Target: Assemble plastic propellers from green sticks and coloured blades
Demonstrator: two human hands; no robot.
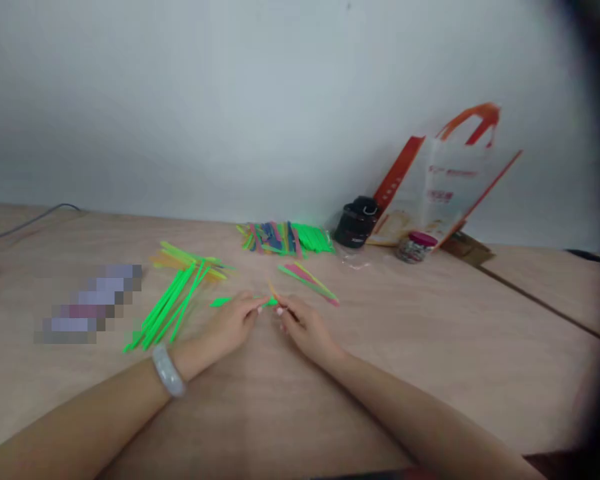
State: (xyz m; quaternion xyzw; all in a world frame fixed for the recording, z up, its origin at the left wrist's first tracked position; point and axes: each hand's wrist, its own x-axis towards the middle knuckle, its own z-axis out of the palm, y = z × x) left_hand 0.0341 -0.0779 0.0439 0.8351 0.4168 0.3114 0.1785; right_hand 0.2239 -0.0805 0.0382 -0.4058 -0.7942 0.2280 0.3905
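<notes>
Bright green, narrow plastic-looking strip runs crosswise from the bare left hand to the bare right hand

The left thumb and index finger come together on the green strip, seemingly pinching it. Its long axis runs side to side: one end pokes out left of that hand, the other stops at the right fingertips, so the left hand is nearer its middle. The right thumb and forefinger press together, apparently on a thin orange sliver that points away from the person and slightly left, across the strip's line; blur hides whether the two pieces touch.

Counted from the left on the pale wood-grain table: one thin grey cable; one mauve-and-grey object, too obscured to identify; a fan of slim bright green sticks, overlapping too much to number; one pale grey bangle, on the left wrist; one pile of yellow and orange strips, likewise uncountable; one bundle of multicoloured flat strips beside one bundle of bright green pieces; at least three loose pink, yellow and green strips; one black cylindrical canister; one jar with a magenta lid before one white-and-red carrier bag
</notes>
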